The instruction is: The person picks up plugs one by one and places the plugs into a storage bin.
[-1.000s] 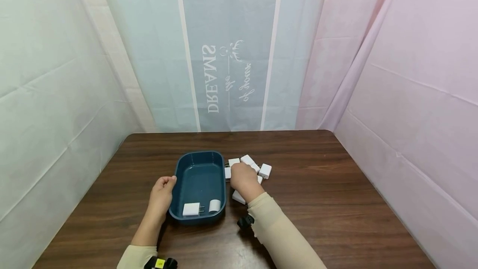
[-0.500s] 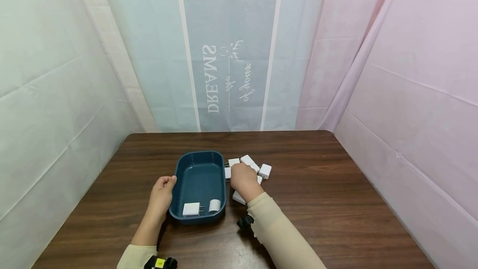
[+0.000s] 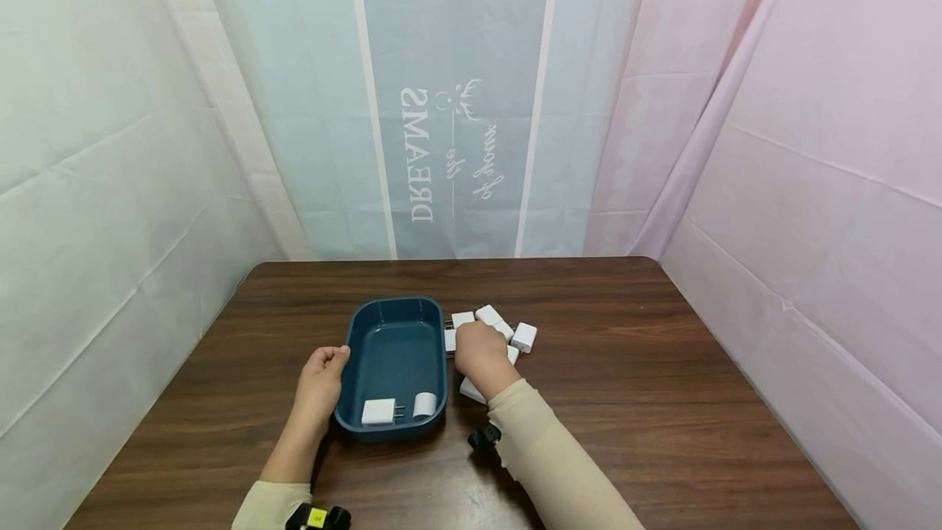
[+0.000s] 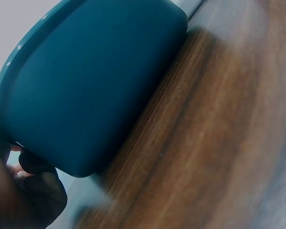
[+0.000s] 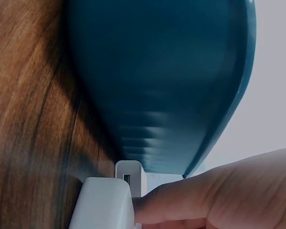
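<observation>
Pale fabric curtains (image 3: 309,105) wall off the back and both sides of the setup I'm running remotely, with sideways DREAMS lettering (image 3: 421,155) on the rear panel, and a dark wood-grain table (image 3: 633,399) in front. On it sits a deep blue rectangular tub (image 3: 397,362), which the left hand (image 3: 320,379) has pinched by its rim on that side. Two white chargers lie inside at the near end: a boxy pronged charger (image 3: 379,411) and a smaller rounded charger (image 3: 424,405). More white plug chargers (image 3: 524,338) are bunched up just right of the tub. The right hand (image 3: 482,357) is down in that bunch, fingers bent; my right wrist cam shows it touching a white charger block (image 5: 102,205), but honestly I can't tell if it's got a proper hold.
</observation>
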Demonstrator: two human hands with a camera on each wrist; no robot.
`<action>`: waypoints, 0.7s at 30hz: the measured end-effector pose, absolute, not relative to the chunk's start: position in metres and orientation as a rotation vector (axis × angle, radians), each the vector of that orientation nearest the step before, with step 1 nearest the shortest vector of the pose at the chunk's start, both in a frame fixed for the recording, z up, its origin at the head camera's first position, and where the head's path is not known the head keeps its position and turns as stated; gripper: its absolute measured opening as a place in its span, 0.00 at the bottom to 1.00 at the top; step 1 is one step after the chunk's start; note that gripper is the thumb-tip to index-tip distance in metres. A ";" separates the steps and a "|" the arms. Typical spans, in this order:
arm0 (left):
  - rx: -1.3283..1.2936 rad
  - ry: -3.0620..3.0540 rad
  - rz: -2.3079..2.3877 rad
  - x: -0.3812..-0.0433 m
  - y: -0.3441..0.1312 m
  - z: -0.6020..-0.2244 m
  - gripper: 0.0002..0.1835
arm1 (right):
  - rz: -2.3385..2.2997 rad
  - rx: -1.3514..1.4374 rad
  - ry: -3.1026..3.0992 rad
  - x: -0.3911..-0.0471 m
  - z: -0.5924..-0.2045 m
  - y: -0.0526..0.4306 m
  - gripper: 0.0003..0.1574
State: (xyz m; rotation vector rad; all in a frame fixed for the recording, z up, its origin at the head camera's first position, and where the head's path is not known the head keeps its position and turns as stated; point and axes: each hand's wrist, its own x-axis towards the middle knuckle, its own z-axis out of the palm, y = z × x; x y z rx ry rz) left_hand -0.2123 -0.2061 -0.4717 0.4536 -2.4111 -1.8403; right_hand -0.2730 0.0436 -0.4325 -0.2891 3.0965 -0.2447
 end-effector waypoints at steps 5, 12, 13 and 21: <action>0.451 -2.409 -1.839 -0.212 -0.206 -0.472 0.25 | -0.228 -0.316 3.106 -0.273 -0.431 0.045 0.06; 0.447 -2.402 -1.828 -0.214 -0.206 -0.474 0.25 | -0.251 -0.378 3.114 -0.270 -0.418 0.047 0.06; 0.448 -2.399 -1.828 -0.214 -0.206 -0.474 0.24 | -0.257 -0.387 3.115 -0.269 -0.415 0.047 0.06; 0.451 -2.408 -1.826 -0.214 -0.207 -0.472 0.23 | -0.265 -0.478 3.140 -0.262 -0.397 0.048 0.07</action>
